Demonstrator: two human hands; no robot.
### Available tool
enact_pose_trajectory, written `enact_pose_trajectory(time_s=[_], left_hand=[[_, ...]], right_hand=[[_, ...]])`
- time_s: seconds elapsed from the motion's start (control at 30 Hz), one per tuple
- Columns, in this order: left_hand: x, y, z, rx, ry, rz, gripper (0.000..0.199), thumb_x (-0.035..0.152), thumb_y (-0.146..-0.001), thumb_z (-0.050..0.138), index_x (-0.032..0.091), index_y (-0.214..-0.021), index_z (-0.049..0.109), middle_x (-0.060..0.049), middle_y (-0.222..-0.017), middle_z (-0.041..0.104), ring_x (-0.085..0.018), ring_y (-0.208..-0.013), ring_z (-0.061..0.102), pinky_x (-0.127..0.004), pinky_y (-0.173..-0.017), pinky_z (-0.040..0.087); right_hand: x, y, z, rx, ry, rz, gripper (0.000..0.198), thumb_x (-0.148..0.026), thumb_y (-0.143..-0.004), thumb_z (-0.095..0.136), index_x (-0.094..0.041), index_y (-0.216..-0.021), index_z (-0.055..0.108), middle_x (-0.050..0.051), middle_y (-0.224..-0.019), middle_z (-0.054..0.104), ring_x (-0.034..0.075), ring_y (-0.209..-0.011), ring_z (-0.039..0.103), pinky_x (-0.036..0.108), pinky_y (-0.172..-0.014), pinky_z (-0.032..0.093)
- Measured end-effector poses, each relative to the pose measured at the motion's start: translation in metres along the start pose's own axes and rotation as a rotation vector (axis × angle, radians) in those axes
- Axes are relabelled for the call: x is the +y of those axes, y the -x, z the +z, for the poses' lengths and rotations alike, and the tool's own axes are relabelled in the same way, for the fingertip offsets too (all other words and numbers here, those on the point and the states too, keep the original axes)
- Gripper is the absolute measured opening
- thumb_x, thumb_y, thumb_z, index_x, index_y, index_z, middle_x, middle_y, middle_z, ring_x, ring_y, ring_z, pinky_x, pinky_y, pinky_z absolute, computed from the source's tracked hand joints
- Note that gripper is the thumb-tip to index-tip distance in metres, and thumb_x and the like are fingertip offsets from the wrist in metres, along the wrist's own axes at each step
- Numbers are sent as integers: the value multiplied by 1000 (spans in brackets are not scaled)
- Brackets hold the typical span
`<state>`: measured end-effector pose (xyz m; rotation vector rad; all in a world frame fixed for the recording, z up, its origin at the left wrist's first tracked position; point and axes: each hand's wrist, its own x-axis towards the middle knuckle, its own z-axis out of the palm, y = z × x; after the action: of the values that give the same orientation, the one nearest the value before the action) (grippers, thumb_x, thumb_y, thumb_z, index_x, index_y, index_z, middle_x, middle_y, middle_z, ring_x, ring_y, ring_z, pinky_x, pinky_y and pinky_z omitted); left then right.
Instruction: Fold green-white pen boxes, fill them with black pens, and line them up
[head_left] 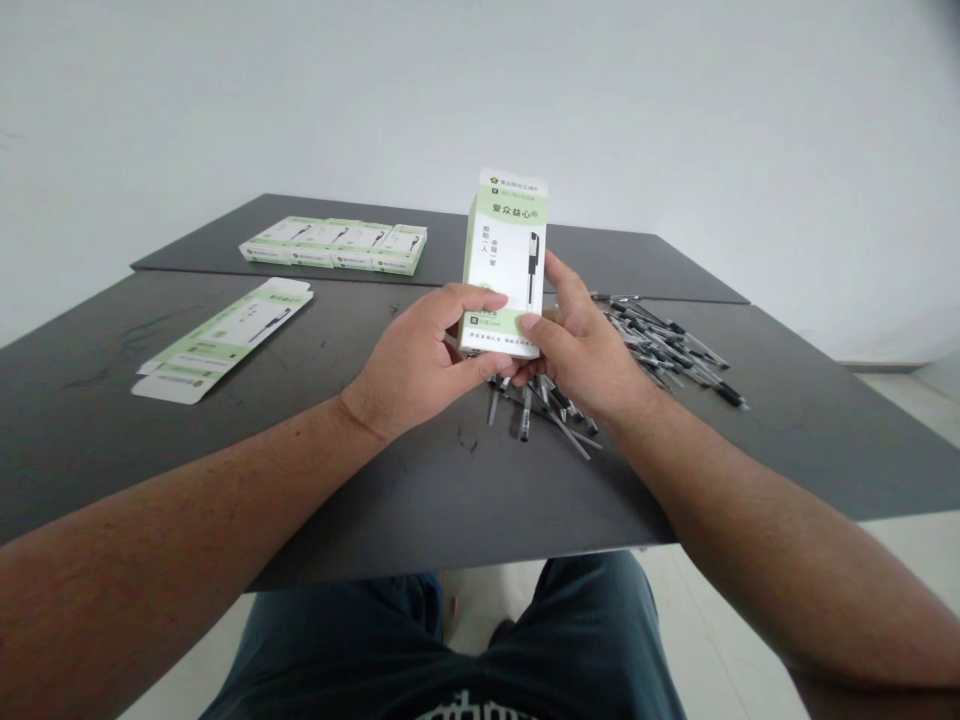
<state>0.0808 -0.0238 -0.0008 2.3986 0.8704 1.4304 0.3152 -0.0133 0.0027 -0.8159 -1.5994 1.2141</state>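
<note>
Both my hands hold a white and green pen box (506, 240) upright above the table, its printed face with a black pen picture turned toward me. My left hand (424, 350) grips the lower left edge, with the forefinger across the front and the thumb at the bottom. On the lower right, my right hand (585, 340) has its thumb on the front, with fingers behind and under the box. Whether anything is inside the box cannot be seen. Beneath and behind my right hand lies a loose pile of clear pens with black parts (667, 350).
A row of several similar boxes (330, 245) lies at the back left of the dark grey table (375, 530). Nearer, a flattened box (225, 340) rests with its flaps out. A seam crosses the tabletop, and a white wall (450, 90) stands behind.
</note>
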Motion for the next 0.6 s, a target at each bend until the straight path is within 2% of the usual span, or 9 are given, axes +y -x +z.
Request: enact_pose_trajectory(time_s=[0.1, 0.37, 0.47, 0.6], left_hand=[[1, 1, 1, 10, -11, 5, 47, 29, -97, 86, 21, -142, 75, -11, -144, 82, -30, -128, 81, -42, -109, 68], [-2, 2, -2, -5, -98, 91, 43, 33, -108, 75, 22, -149, 71, -11, -150, 80, -31, -138, 77, -47, -122, 61], [1, 2, -1, -9, -93, 33, 43, 36, -106, 76, 23, -147, 70, -11, -147, 80, -32, -136, 77, -47, -120, 62], [7, 2, 2, 30, -97, -61, 55, 35, -95, 88, 25, -143, 65, -10, -147, 77, -33, -133, 76, -49, -121, 62]], right_hand=[[-1, 1, 1, -5, 2, 7, 116, -46, -106, 77, -30, -192, 1, 2, -94, 80, 25, -69, 78, 44, -61, 71], [-6, 1, 2, 11, 14, 38, 115, -48, -107, 76, -31, -192, 0, 4, -102, 82, 26, -75, 82, 43, -64, 71], [-6, 2, 3, -2, 27, 27, 118, -53, -107, 79, -30, -191, 0, 3, -98, 81, 26, -74, 81, 43, -63, 71], [-3, 4, 4, -35, 48, 10, 120, -64, -105, 83, -30, -191, 5, 1, -92, 80, 25, -67, 76, 44, -59, 70]])
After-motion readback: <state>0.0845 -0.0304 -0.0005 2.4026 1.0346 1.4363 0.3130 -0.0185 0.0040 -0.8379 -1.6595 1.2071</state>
